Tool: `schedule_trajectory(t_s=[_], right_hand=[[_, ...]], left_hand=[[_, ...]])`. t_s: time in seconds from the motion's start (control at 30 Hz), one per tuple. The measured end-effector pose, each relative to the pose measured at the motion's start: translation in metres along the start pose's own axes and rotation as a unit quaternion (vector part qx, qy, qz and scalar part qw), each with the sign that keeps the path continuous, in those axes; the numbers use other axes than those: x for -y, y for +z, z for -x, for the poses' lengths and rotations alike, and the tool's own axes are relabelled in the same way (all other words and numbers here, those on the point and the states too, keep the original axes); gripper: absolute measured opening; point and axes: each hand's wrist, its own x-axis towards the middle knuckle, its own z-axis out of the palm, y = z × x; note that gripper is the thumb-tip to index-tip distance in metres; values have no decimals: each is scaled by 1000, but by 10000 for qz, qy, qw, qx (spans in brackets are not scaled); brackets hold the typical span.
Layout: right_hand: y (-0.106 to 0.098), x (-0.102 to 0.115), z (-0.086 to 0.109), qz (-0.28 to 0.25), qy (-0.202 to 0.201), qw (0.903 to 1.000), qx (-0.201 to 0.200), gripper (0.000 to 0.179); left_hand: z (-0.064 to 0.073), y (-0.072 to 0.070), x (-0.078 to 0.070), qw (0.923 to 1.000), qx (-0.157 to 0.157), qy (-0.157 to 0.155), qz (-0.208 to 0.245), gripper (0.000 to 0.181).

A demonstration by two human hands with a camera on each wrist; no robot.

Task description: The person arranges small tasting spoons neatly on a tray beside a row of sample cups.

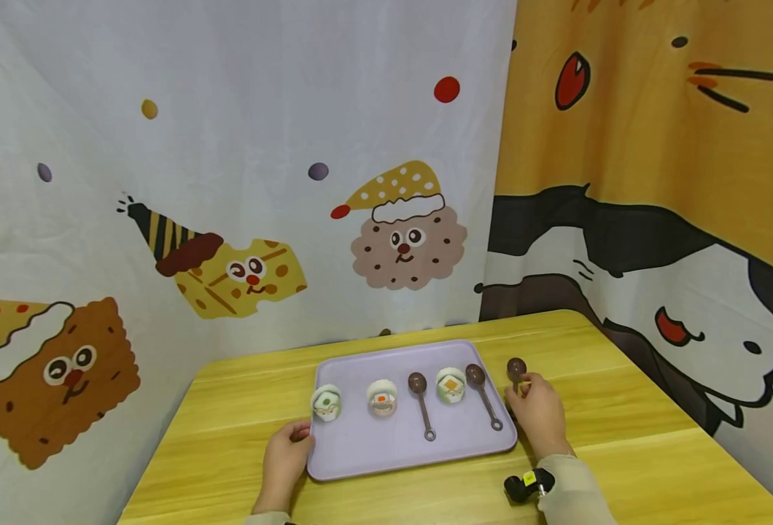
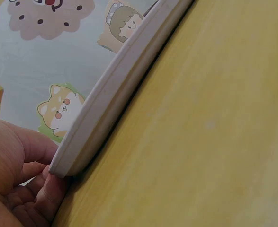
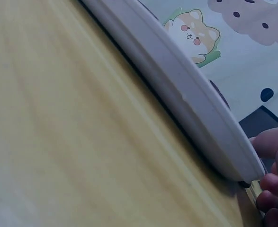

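Observation:
A pale purple tray lies on the table. My left hand grips its left edge near the front corner, thumb at the rim and fingers beside and below it in the left wrist view. Just off the tray's right side, my right hand pinches the handle of a brown spoon; the spoon's lower end is hidden by the fingers. On the tray stand a small decorated cup at left, a second cup, a brown spoon, a third cup and another brown spoon.
The wooden table extends around the tray on all sides. A curtain with cartoon prints hangs behind it, and an orange cloth covers the right. A black device is on my right wrist.

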Motion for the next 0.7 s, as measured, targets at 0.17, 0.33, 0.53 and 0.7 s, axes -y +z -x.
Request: schedule_trajectory(t_s=[0.17, 0.33, 0.53, 0.7], right_hand=[[0, -3, 0, 252, -8, 9993, 294, 45], [1, -6, 0, 390, -60, 9988, 274, 28], [0, -6, 1, 411, -74, 9987, 306, 28], [-1, -6, 1, 428, -135, 9987, 260, 27]], left_hand=[[0, 0, 0, 10000, 7, -50, -27, 29], [0, 0, 1, 9999, 37, -121, -35, 29], [1, 0, 1, 9999, 69, -131, 5, 29], [1, -1, -1, 9999, 78, -123, -7, 29]])
